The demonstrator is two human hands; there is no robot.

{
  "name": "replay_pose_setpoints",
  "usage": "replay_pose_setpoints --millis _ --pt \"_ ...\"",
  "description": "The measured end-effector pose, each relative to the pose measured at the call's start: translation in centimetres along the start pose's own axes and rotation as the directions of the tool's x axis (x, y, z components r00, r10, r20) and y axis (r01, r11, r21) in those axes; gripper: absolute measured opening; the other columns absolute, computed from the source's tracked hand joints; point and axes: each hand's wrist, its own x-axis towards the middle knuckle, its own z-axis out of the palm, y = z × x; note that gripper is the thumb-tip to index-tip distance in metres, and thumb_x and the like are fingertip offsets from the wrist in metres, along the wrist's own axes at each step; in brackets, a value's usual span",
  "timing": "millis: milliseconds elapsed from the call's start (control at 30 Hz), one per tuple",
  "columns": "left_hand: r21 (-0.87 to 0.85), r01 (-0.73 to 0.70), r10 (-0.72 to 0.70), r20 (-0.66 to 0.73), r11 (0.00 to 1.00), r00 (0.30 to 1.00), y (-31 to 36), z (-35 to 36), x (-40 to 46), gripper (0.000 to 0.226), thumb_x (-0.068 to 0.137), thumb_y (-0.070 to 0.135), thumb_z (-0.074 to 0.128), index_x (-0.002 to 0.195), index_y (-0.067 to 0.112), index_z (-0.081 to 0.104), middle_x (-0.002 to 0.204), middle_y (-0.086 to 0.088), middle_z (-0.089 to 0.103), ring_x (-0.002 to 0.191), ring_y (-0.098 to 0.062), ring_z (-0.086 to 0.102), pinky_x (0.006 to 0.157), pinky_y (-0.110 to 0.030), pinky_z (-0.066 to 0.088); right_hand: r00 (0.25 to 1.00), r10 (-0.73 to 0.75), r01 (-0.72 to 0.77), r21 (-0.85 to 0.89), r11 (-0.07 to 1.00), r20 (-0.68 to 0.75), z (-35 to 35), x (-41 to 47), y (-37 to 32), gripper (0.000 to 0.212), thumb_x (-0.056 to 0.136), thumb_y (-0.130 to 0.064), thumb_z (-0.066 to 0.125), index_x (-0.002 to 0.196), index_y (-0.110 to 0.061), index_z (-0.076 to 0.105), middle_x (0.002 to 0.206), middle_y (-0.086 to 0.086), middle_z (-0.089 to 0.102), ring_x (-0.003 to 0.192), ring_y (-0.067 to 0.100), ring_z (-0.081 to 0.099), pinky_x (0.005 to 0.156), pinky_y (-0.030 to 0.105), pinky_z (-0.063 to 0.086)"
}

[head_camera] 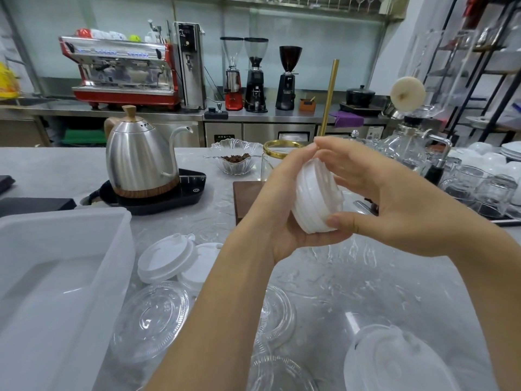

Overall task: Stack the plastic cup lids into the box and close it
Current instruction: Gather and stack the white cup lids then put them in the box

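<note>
Both hands hold a small stack of white plastic cup lids (317, 198) on edge above the counter. My left hand (284, 204) cups the stack from below and behind. My right hand (394, 198) presses on its other face, thumb at the bottom rim. The translucent white box (56, 277) stands open at the left, nothing visible inside. On the counter lie two white lids (166, 259), several clear lids (152, 320) and a frosted lid (394, 359) at the lower right.
A steel gooseneck kettle (141, 159) sits on a black base behind the box. A glass bowl (235, 159), a gold-rimmed glass (279, 153) and a dark wooden board (248, 193) stand beyond my hands. Upturned glasses (479, 190) crowd the right edge.
</note>
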Motion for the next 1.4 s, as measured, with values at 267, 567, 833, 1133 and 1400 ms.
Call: replay_pose_setpoints --millis 267,567,833,1133,1400 --pt "0.011 -0.012 0.012 0.014 1.0 1.0 0.3 0.1 -0.7 0.042 0.086 0.054 0.057 0.105 0.018 0.067 0.088 -0.011 0.065 0.076 -0.03 0.066 0.067 -0.048 0.058 0.996 -0.07 0.065 0.097 0.993 0.049 0.3 0.3 0.8 0.098 0.076 -0.005 0.077 0.154 -0.025 0.021 0.154 -0.021 0.035 0.142 -0.007 0.03 0.117 0.023 0.028" --pt "-0.026 0.004 -0.001 0.12 1.0 0.993 0.6 -0.3 -0.6 0.049 0.081 0.057 0.063 0.107 0.016 0.067 0.102 -0.015 0.061 0.092 -0.034 0.059 0.081 -0.049 0.052 0.996 -0.087 0.087 0.041 0.995 -0.001 0.1 0.2 0.5 0.099 0.072 -0.041 0.082 0.152 -0.033 0.026 0.152 -0.024 0.038 0.142 -0.004 0.032 0.117 0.029 0.031" --pt "0.003 0.033 -0.033 0.137 0.999 0.99 0.6 0.1 -0.9 0.06 0.08 0.063 0.062 0.117 0.016 0.064 0.101 -0.013 0.06 0.084 -0.029 0.064 0.074 -0.051 0.057 0.99 -0.1 0.105 0.045 0.993 -0.095 0.3 0.6 0.6 0.104 0.057 -0.048 0.084 0.148 -0.028 0.038 0.14 -0.018 0.054 0.133 -0.002 0.046 0.111 0.025 0.038" --pt "-0.021 -0.124 0.122 -0.085 0.992 0.989 1.7 -0.1 -1.6 0.037 0.082 0.051 0.064 0.099 0.018 0.066 0.088 -0.007 0.061 0.082 -0.026 0.059 0.076 -0.043 0.054 0.987 -0.023 0.022 -0.011 1.0 -0.16 1.9 0.8 -0.1 0.095 0.068 -0.064 0.068 0.15 -0.036 0.03 0.15 -0.028 0.039 0.137 -0.012 0.035 0.115 0.022 0.032" --pt "-0.31 -0.269 0.223 -0.175 0.912 0.959 5.1 -3.9 -4.2 0.046 0.08 0.047 0.069 0.115 0.02 0.058 0.102 -0.014 0.058 0.088 -0.034 0.057 0.065 -0.04 0.055 0.997 0.015 -0.037 -0.279 0.96 -0.08 2.9 1.0 -2.8 0.031 0.077 -0.056 0.057 0.108 -0.059 0.056 0.108 -0.042 0.06 0.105 -0.02 0.054 0.081 0.009 0.04"
